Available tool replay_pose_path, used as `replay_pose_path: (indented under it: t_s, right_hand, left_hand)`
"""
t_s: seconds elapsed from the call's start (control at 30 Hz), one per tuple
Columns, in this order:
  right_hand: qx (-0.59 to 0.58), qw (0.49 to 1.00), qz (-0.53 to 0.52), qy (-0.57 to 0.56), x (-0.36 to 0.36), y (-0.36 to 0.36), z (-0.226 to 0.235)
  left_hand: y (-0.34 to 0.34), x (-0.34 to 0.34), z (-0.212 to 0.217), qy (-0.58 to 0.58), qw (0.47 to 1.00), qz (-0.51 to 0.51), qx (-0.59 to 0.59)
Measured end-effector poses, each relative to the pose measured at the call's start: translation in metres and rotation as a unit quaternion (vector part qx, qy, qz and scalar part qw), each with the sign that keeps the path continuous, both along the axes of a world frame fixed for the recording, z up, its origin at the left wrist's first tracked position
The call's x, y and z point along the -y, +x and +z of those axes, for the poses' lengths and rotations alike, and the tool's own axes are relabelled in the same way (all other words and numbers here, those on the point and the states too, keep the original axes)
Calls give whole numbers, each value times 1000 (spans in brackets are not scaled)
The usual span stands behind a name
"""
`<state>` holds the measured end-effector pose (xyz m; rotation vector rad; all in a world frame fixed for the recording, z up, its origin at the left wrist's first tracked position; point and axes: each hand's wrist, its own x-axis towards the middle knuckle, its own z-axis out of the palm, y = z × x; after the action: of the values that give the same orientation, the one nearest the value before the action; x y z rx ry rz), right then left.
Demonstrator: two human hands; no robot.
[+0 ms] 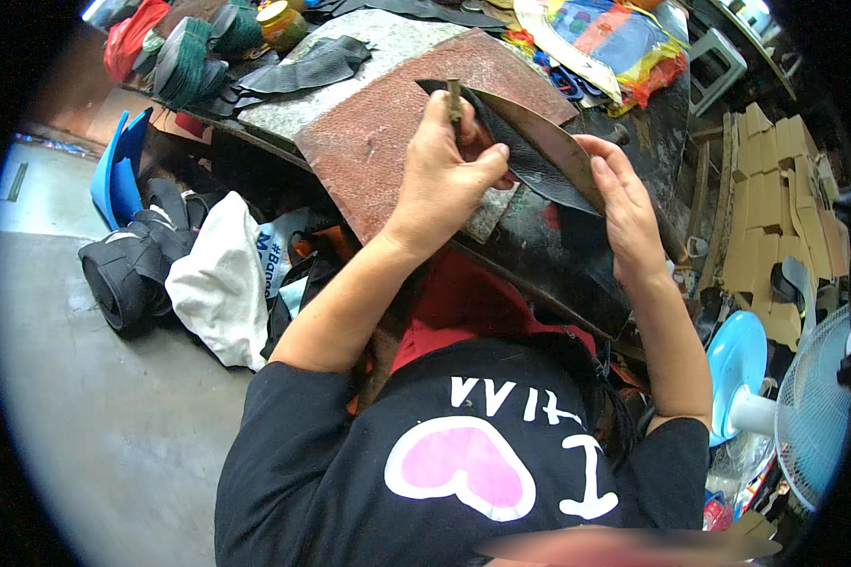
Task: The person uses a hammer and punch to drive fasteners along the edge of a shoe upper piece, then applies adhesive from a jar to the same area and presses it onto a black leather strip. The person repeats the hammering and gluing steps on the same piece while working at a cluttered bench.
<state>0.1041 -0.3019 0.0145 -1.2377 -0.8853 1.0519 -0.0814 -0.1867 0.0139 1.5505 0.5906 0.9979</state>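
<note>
Above the work table, my hands hold a curved piece of black grained leather [537,163] with a brownish-grey face along its far edge. My left hand [444,180] is closed at its left end, thumb bent over the near side. A short brown stick-like thing [454,99] stands up from between these fingers; its lower part is hidden. My right hand [626,208] pinches the right end, with the fingers on the far side and the thumb mostly out of sight. Under the leather lies a reddish-brown rough board [355,132].
Black leather pieces [317,64], green thread spools [191,71] and a yellow-lidded jar [279,24] crowd the table's far left. Colourful bags [624,47] lie far right. Right of me stand a fan [813,406] and brown cardboard [771,217]. White cloth [225,274] hangs at left.
</note>
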Motion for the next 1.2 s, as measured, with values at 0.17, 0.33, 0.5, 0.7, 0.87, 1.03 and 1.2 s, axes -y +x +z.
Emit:
replay_pose_path:
  t_s: [0.17,0.33,0.5,0.7,0.87,1.03,1.2]
  right_hand:
    - [17,999,30,-15,-5,-3,2]
    - [83,983,161,-42,3,-8,17]
    - [269,945,143,115,9,-12,13]
    - [-82,995,-60,-2,8,38,8]
    - [104,960,-181,186,20,77,21]
    - [744,657,-117,9,21,66,-1]
    - [733,667,-88,101,23,50,3]
  left_hand:
    - [-9,4,5,-6,1000,21,-22]
    - [-14,2,11,-61,998,-9,5]
    - [-7,-2,10,46,996,51,-57]
    - [-8,-1,1,117,991,52,-28]
    - [-17,-5,-3,20,997,71,-38]
    - [-19,-8,-6,101,987,101,-67]
    - [-24,-6,-5,-17,998,64,9]
